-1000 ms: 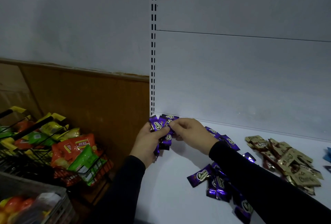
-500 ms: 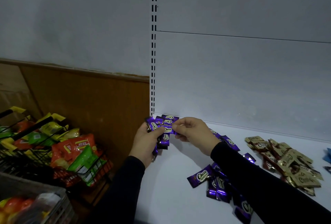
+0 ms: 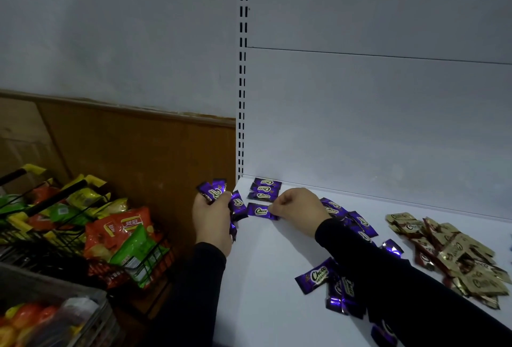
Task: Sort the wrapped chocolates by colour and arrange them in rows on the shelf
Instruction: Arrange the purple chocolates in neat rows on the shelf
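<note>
Right hand (image 3: 297, 209) pinches purple chocolate (image 3: 260, 211) by wrapper end, just in front of corner row (image 3: 264, 189). Left hand (image 3: 213, 213) clutches purple bunch (image 3: 214, 190). Light, crinkly, likely slippery foil; grip crimped ends.

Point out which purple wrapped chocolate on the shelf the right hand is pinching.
The purple wrapped chocolate lying just in front of the three stacked in the back corner; the right hand pinches its right end; the others lie untouched.
</note>
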The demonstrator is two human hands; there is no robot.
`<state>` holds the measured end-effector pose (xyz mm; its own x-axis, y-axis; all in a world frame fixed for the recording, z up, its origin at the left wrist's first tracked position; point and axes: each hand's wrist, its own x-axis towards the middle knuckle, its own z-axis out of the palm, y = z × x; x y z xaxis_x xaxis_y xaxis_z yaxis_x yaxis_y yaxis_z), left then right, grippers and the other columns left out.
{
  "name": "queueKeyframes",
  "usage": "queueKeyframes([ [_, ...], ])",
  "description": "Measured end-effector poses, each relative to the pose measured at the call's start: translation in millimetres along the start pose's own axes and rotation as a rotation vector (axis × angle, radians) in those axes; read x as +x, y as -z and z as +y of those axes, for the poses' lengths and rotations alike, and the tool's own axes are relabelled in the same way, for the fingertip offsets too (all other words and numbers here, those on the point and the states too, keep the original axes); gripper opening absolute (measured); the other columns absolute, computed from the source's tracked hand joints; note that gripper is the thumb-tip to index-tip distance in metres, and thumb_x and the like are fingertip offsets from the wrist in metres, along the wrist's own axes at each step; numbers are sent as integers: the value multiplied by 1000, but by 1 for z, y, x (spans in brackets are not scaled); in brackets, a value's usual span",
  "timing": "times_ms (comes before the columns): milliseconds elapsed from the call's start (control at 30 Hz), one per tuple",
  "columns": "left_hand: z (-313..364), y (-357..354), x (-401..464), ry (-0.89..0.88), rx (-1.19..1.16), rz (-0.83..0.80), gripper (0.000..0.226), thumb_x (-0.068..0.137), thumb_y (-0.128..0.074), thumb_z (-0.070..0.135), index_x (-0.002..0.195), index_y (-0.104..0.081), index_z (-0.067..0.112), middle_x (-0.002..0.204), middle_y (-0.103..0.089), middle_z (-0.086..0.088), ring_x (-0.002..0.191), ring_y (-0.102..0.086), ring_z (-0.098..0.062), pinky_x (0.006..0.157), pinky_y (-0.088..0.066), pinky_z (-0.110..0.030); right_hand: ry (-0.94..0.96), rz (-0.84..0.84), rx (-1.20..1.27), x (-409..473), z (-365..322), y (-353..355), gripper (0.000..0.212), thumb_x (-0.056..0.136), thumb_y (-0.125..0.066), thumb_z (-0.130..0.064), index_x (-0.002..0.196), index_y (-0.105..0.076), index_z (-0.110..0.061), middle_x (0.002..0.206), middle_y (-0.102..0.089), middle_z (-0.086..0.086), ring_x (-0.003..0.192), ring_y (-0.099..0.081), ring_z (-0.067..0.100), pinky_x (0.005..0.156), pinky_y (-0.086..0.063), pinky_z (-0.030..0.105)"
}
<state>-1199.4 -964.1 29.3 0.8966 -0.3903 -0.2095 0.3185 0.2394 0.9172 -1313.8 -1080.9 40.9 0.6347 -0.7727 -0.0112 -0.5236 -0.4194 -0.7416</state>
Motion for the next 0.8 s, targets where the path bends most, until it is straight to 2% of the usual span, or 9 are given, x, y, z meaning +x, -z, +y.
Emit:
queueKeyframes([
  [133,-1,-1,1,2,34,-1,30,94,-66,16,122,-57,18,106,-69,-10,74,-68,-19,46,-44,-28,60,38,-158,0,2,2,16,86,-70,-33,80,-73,-19,84,-69,-9,83,-59,8,63,-39,19],
  [267,0,-2,1,3,32,-3,28,94,-66,16,120,-56,18,102,-69,-8,73,-68,-18,47,-45,-27,195,44,-247,-7,1,8,16,94,-60,-30,96,-73,-21,97,-69,-8,88,-59,10,77,-39,23],
  [367,-1,-2,0,10,23,-13,29,94,-66,15,120,-56,21,101,-69,-6,75,-69,-19,48,-45,-28,403,-74,-371,-17,2,10,32,100,-51,-34,124,-65,-19,122,-58,-5,111,-54,11,94,-37,21],
  [433,-1,-2,0,4,26,-12,30,93,-66,16,122,-57,21,104,-69,-8,75,-68,-20,46,-43,-27,516,-195,-469,-21,6,5,38,101,-46,-41,129,-59,-20,131,-51,-5,119,-49,12,103,-36,24],
  [533,-2,-1,1,3,20,2,34,93,-67,16,125,-56,20,107,-69,-9,79,-69,-22,49,-47,-29,522,-247,-544,-22,11,-1,46,99,-36,-52,124,-58,-21,129,-48,-5,118,-47,16,101,-41,39],
  [700,-1,-1,0,1,15,2,31,94,-66,16,122,-56,20,102,-68,-6,81,-69,-22,56,-51,-31,483,-262,-594,-19,4,0,61,95,-26,-59,128,-55,-17,138,-45,-2,124,-42,20,105,-38,42],
  [800,0,-1,-1,1,25,-5,29,94,-66,16,121,-56,20,102,-67,-8,79,-69,-21,57,-53,-31,460,-260,-597,-17,2,-2,54,99,-30,-55,124,-55,-14,138,-45,0,123,-42,23,104,-38,43],
])
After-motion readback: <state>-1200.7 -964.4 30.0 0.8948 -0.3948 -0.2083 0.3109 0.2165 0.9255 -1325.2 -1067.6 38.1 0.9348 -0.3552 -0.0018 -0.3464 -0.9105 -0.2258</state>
